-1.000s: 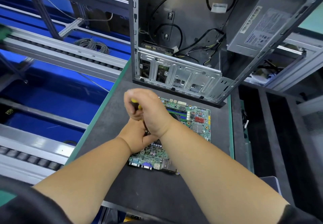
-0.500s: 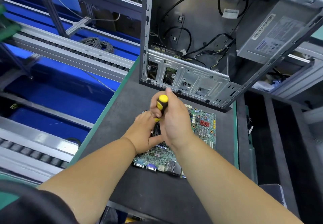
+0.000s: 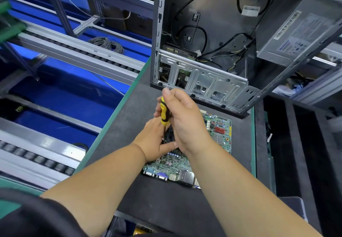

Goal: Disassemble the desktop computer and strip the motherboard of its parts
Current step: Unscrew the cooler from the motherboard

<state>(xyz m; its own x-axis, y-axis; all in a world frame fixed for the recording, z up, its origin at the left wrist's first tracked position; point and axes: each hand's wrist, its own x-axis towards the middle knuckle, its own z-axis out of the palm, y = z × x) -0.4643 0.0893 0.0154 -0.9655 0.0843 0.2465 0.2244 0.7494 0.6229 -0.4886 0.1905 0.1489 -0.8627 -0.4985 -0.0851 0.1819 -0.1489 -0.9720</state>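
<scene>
We've got the motherboard (image 3: 218, 136) flat on the surface (image 3: 166, 205), just in front of the gutted case (image 3: 201, 81). Right hand (image 3: 185, 120) grip wraps the screwdriver (image 3: 163, 113), tip down; left hand (image 3: 154, 140) braces a part beside the tip, prob. to steady it; its grip we can't tell.

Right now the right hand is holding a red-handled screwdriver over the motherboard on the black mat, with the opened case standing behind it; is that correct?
Not quite: the head view shows the screwdriver handle is yellow and black, not red. The rest holds: the right hand grips it over the motherboard on the black mat, with the opened case behind.
</scene>
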